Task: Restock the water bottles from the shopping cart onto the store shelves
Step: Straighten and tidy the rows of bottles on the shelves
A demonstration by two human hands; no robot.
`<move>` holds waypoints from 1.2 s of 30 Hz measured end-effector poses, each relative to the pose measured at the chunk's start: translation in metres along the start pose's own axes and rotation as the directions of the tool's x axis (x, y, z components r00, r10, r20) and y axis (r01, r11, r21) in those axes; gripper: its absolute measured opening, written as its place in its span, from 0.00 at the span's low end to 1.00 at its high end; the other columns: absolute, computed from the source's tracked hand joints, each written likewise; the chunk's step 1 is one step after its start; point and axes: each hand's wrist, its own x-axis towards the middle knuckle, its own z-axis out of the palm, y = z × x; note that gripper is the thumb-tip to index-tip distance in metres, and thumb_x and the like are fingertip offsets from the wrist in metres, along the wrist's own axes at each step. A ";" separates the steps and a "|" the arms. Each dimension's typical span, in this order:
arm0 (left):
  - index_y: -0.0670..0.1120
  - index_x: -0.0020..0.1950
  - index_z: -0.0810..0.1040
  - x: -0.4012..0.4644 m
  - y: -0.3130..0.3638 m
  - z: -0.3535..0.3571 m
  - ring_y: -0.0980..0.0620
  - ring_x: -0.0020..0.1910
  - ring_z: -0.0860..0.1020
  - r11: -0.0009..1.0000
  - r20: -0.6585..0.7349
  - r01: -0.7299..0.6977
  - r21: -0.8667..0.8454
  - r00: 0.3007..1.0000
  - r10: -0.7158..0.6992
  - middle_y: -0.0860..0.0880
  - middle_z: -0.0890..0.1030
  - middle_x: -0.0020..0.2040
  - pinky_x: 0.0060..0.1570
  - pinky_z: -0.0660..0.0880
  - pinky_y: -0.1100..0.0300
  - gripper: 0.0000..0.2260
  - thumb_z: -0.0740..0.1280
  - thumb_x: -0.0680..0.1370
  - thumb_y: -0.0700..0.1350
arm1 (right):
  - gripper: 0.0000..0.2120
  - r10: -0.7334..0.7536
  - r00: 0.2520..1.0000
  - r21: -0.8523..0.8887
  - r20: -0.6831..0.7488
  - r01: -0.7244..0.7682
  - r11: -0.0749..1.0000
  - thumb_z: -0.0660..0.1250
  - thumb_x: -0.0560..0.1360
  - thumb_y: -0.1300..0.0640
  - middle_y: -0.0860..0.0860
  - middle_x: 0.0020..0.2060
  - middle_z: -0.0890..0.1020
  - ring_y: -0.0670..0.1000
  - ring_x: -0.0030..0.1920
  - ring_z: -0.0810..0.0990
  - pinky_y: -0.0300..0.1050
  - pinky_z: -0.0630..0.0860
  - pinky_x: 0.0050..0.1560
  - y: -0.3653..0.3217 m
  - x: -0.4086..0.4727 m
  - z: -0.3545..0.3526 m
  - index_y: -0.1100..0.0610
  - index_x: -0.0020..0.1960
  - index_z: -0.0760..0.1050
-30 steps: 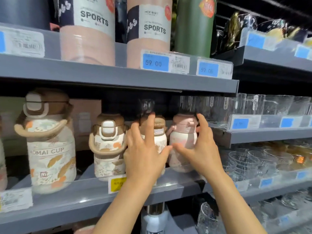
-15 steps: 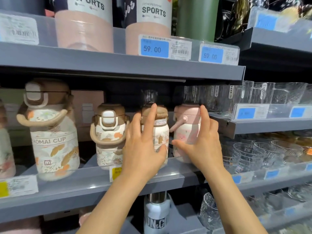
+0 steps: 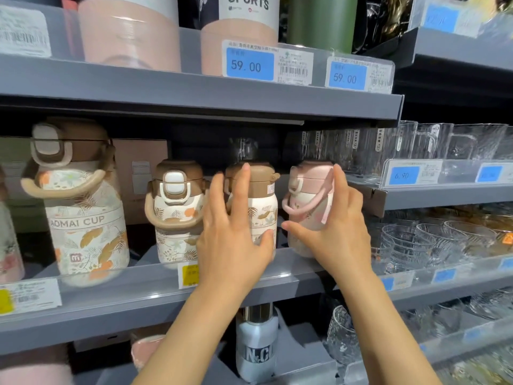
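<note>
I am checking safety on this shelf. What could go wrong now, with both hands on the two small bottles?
1. The pink bottle stands near the shelf's right end, beside the glass cups; a push by the right hand might knock it into them.
2. The left hand wraps the brown-lidded bottle, which stands close to its neighbour; turning it may bump that one.

I am in a shop, because the grey shelves [image 3: 194, 87] hold rows of water bottles [image 3: 175, 212] and glass cups [image 3: 416, 143] with blue price tags [image 3: 249, 63] saying 59.00.
</note>
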 end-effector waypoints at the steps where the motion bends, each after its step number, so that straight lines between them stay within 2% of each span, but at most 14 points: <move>1: 0.67 0.71 0.33 0.001 0.000 -0.002 0.44 0.75 0.53 1.000 0.032 0.007 -0.007 0.999 -0.007 0.48 0.47 0.77 0.57 0.72 0.47 0.47 0.70 0.73 0.52 | 0.58 -0.005 1.000 -0.003 -0.008 0.005 1.000 0.78 0.61 0.42 0.53 0.65 0.63 0.60 0.63 0.70 0.53 0.73 0.50 0.001 0.001 0.003 0.43 0.77 0.42; 3: 0.66 0.69 0.27 0.002 0.000 -0.002 0.46 0.75 0.51 0.999 0.050 0.019 0.025 0.999 -0.020 0.48 0.48 0.76 0.59 0.71 0.48 0.49 0.69 0.73 0.54 | 0.56 0.018 1.000 0.058 -0.004 -0.017 0.998 0.79 0.62 0.47 0.54 0.63 0.65 0.60 0.61 0.70 0.52 0.71 0.53 0.006 0.003 0.005 0.44 0.77 0.44; 5: 0.64 0.71 0.29 0.005 0.001 0.000 0.45 0.74 0.54 0.996 0.047 0.032 0.079 0.998 -0.036 0.46 0.53 0.75 0.58 0.71 0.48 0.49 0.70 0.72 0.56 | 0.54 0.048 0.997 0.175 0.054 -0.057 0.983 0.78 0.64 0.51 0.53 0.66 0.65 0.57 0.63 0.70 0.46 0.68 0.55 0.013 0.006 0.000 0.42 0.77 0.45; 7: 0.61 0.74 0.37 0.006 0.005 0.005 0.42 0.69 0.62 0.986 0.010 0.052 0.160 0.998 -0.054 0.44 0.62 0.71 0.53 0.74 0.48 0.50 0.73 0.68 0.58 | 0.53 0.052 0.987 0.274 0.154 -0.093 0.957 0.77 0.65 0.55 0.47 0.69 0.66 0.51 0.65 0.70 0.42 0.66 0.55 0.019 0.010 -0.009 0.38 0.76 0.44; 10: 0.52 0.75 0.59 0.004 0.011 0.018 0.37 0.54 0.74 0.975 -0.103 0.036 0.219 0.995 -0.014 0.40 0.73 0.61 0.37 0.77 0.48 0.48 0.78 0.60 0.59 | 0.52 0.012 0.968 0.290 0.249 -0.086 0.953 0.74 0.68 0.58 0.41 0.66 0.70 0.45 0.60 0.73 0.41 0.68 0.51 0.026 0.009 -0.017 0.34 0.74 0.41; 12: 0.50 0.73 0.64 0.002 0.013 0.024 0.38 0.49 0.76 0.971 -0.136 0.024 0.236 0.991 0.008 0.39 0.73 0.58 0.32 0.76 0.49 0.47 0.77 0.59 0.61 | 0.52 -0.002 0.970 0.266 0.242 -0.065 0.962 0.74 0.69 0.55 0.41 0.71 0.67 0.46 0.65 0.71 0.42 0.68 0.52 0.026 0.004 -0.018 0.34 0.74 0.39; 15: 0.51 0.73 0.61 0.000 0.013 0.026 0.38 0.48 0.77 0.980 -0.153 0.022 0.198 0.988 0.008 0.39 0.71 0.59 0.29 0.76 0.50 0.46 0.75 0.61 0.64 | 0.54 0.045 0.991 0.167 0.124 -0.066 0.984 0.76 0.66 0.46 0.47 0.73 0.63 0.51 0.70 0.67 0.50 0.70 0.56 0.019 -0.005 -0.015 0.40 0.76 0.40; 17: 0.53 0.73 0.57 -0.002 0.011 0.022 0.39 0.51 0.76 0.996 -0.137 0.023 0.090 0.991 -0.011 0.41 0.67 0.61 0.34 0.77 0.49 0.45 0.73 0.63 0.65 | 0.55 0.067 0.994 0.088 0.083 -0.074 0.993 0.76 0.64 0.42 0.51 0.72 0.64 0.55 0.68 0.68 0.53 0.71 0.55 0.013 -0.007 -0.013 0.43 0.77 0.42; 21: 0.62 0.74 0.48 0.003 0.004 0.011 0.45 0.63 0.69 0.967 -0.028 0.050 -0.250 0.998 -0.059 0.47 0.56 0.70 0.59 0.68 0.55 0.45 0.74 0.66 0.55 | 0.55 0.079 0.991 0.042 0.109 -0.084 0.996 0.77 0.64 0.44 0.53 0.68 0.67 0.59 0.63 0.72 0.52 0.70 0.53 0.008 -0.001 -0.010 0.42 0.77 0.42; 23: 0.65 0.74 0.44 0.009 -0.001 0.009 0.49 0.68 0.67 0.938 0.074 0.067 -0.340 0.996 -0.044 0.50 0.55 0.71 0.63 0.65 0.57 0.48 0.75 0.67 0.48 | 0.54 0.080 0.989 0.072 0.127 -0.089 0.993 0.77 0.65 0.47 0.54 0.69 0.67 0.59 0.64 0.72 0.51 0.70 0.53 0.010 0.002 -0.011 0.42 0.77 0.42; 25: 0.67 0.74 0.43 0.014 -0.002 0.005 0.52 0.65 0.69 0.933 0.158 0.079 -0.351 0.987 -0.024 0.51 0.61 0.68 0.61 0.68 0.56 0.49 0.75 0.67 0.45 | 0.54 0.079 0.984 0.136 0.162 -0.102 0.985 0.77 0.66 0.51 0.51 0.71 0.66 0.57 0.66 0.71 0.50 0.69 0.56 0.013 0.005 -0.013 0.41 0.76 0.41; 30: 0.67 0.74 0.45 0.011 0.001 0.004 0.49 0.60 0.69 0.978 0.084 0.085 -0.190 0.994 -0.070 0.49 0.66 0.61 0.57 0.70 0.56 0.49 0.76 0.67 0.50 | 0.52 0.068 0.970 0.198 0.235 -0.116 0.973 0.74 0.68 0.55 0.47 0.67 0.71 0.53 0.60 0.75 0.50 0.72 0.52 0.022 0.007 -0.016 0.35 0.75 0.40; 33: 0.59 0.76 0.54 0.006 0.008 0.014 0.42 0.57 0.71 0.988 -0.082 0.091 0.127 0.993 -0.081 0.44 0.69 0.59 0.42 0.74 0.51 0.48 0.78 0.63 0.58 | 0.48 0.043 0.980 0.124 0.196 -0.068 0.990 0.72 0.69 0.52 0.48 0.66 0.72 0.54 0.57 0.75 0.49 0.72 0.46 0.019 0.001 -0.014 0.35 0.74 0.41; 36: 0.54 0.75 0.64 0.006 0.015 0.022 0.39 0.48 0.74 0.940 -0.172 0.105 0.326 0.984 -0.050 0.40 0.74 0.54 0.27 0.73 0.54 0.48 0.76 0.58 0.65 | 0.50 0.079 0.991 0.064 0.105 -0.086 0.994 0.74 0.66 0.43 0.49 0.68 0.70 0.55 0.64 0.72 0.53 0.72 0.52 0.012 -0.006 -0.011 0.39 0.76 0.43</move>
